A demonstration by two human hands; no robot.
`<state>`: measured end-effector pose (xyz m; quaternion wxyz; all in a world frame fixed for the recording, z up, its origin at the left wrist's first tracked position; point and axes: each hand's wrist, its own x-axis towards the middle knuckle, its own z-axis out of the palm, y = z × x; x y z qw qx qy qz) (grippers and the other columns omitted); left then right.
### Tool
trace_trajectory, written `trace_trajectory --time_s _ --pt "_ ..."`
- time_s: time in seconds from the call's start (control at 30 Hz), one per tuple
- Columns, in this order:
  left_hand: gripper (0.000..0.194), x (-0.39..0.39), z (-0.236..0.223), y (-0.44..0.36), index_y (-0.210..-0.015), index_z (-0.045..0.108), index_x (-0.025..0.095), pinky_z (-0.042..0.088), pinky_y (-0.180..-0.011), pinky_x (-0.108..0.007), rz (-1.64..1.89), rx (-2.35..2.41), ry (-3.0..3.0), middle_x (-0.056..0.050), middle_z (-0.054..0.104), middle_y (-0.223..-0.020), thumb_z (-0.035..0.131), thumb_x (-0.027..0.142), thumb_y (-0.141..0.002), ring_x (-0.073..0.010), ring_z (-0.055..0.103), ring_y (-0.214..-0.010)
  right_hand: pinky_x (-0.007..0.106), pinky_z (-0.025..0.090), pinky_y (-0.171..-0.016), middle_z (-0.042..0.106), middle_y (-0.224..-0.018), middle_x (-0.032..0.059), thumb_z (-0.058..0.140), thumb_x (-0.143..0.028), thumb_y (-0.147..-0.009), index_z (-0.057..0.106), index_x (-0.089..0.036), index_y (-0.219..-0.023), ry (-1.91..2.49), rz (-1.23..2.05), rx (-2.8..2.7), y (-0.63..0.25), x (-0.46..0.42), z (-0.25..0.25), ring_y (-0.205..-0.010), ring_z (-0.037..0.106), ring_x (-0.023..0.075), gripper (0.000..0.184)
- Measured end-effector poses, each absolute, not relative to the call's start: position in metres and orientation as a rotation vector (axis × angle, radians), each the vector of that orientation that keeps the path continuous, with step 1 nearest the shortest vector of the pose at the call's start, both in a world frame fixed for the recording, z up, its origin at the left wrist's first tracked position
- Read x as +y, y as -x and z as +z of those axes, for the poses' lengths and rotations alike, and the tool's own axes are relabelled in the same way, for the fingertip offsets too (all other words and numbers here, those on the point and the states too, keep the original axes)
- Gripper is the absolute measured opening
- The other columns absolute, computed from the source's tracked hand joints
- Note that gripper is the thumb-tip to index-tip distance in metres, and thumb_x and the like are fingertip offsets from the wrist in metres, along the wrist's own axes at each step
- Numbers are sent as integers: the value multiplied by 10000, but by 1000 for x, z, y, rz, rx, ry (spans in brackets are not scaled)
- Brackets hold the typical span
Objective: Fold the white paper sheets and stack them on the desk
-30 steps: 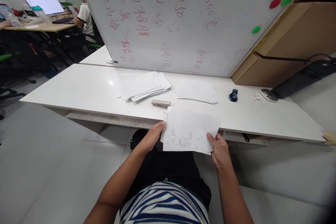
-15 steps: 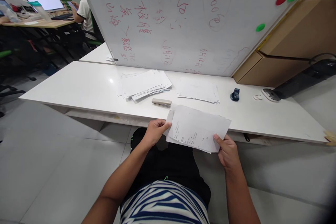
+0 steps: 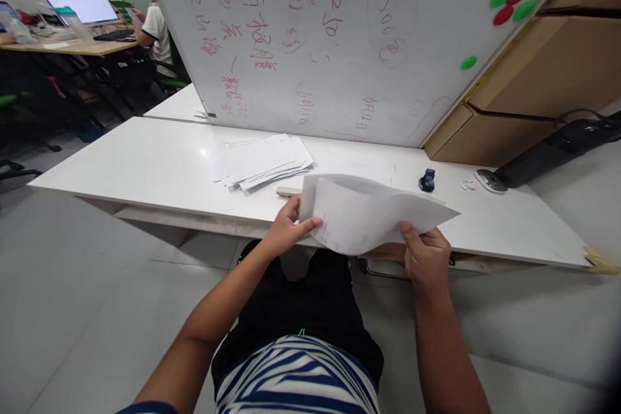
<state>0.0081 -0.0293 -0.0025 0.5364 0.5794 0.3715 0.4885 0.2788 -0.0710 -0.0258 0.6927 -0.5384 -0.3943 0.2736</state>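
I hold white printed paper sheets above the desk's front edge, their middle bowed downward. My left hand pinches the left end, thumb on the near face. At the right end, my right hand is closed on the paper with its thumb on top. Faint print shows near the left thumb. Just behind my left fingers lies a beige stapler, partly hidden by hand and paper. Farther back on the left sits a loose pile of papers, its edges uneven.
The white desk meets an upright whiteboard with red writing and round magnets. To the right are a small dark blue object, white earbuds, a mouse, a black bottle and cardboard boxes. A person sits at back left.
The sheets in my hands have risen and bent from nearly flat into a curve. My right hand has shifted slightly up. The right-hand paper pile on the desk no longer shows clearly.
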Motion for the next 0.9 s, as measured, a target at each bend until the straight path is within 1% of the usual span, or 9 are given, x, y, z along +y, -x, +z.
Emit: trace_trajectory --time_s 0.03,0.1,0.27,0.37,0.47,0.6,0.7,0.83,0.9 --pt "615 -24 0 -5 -1216 537 191 519 -847 -338 1177 923 -1385 -108 640 -1199 762 451 -707 -256 617 -1068 421 500 -883 738 -867 53 783 -393 -689 714 -170 -957 1196 572 -896 -273 -65 -21 -960 655 246 355" --pt "638 -15 1 1 -1196 560 171 528 -854 -366 1172 1023 -1396 -113 658 -1174 769 486 -682 -281 624 -1065 415 501 -880 737 -885 58 762 -408 -711 708 -170 -970 1196 553 -936 -260 -54 -16 -972 650 249 356" --pt "519 -4 -10 18 -1078 648 149 541 -844 -390 1123 1217 -1415 -103 703 -1092 741 502 -708 -292 648 -1023 406 510 -837 725 -986 83 732 -462 -718 682 -181 -1013 1226 830 -1098 -234 -32 -26 -944 651 250 411" --pt "484 -4 -14 26 -1041 672 142 545 -830 -397 1118 1261 -1393 -100 716 -1059 736 493 -713 -293 654 -1005 391 505 -801 717 -960 86 745 -471 -693 677 -171 -1001 1280 932 -1170 -227 -26 -33 -907 642 250 434" --pt "452 -4 -11 30 -1012 694 143 540 -840 -400 1121 1250 -1384 -94 720 -1048 737 479 -713 -294 653 -1008 364 496 -774 706 -925 71 743 -471 -691 677 -162 -961 1298 923 -1175 -224 -23 -32 -869 630 234 416" --pt "436 -2 -4 25 -980 712 142 539 -826 -393 1141 1255 -1372 -88 728 -1006 742 480 -705 -291 656 -989 333 488 -736 697 -875 39 719 -459 -718 675 -183 -960 1300 913 -1247 -215 -22 -21 -811 619 206 370" --pt "440 -2 -4 18 -990 713 147 536 -823 -380 1187 1255 -1319 -88 726 -1010 737 486 -711 -283 655 -991 340 492 -771 706 -910 38 700 -460 -735 680 -195 -981 1269 940 -1240 -207 -22 -18 -858 630 218 362" --pt "433 -4 -8 12 -1017 702 148 527 -831 -362 1206 1230 -1272 -83 719 -1026 710 485 -745 -265 652 -994 389 491 -867 721 -972 62 709 -472 -719 698 -193 -952 1276 1030 -1140 -201 -23 -26 -1003 630 271 364" --pt "407 -6 -10 11 -1003 703 150 519 -832 -354 1218 1240 -1292 -74 718 -1012 695 478 -762 -260 649 -992 406 491 -892 727 -964 67 711 -480 -715 704 -191 -949 1293 1029 -1107 -201 -23 -30 -1038 626 284 371"
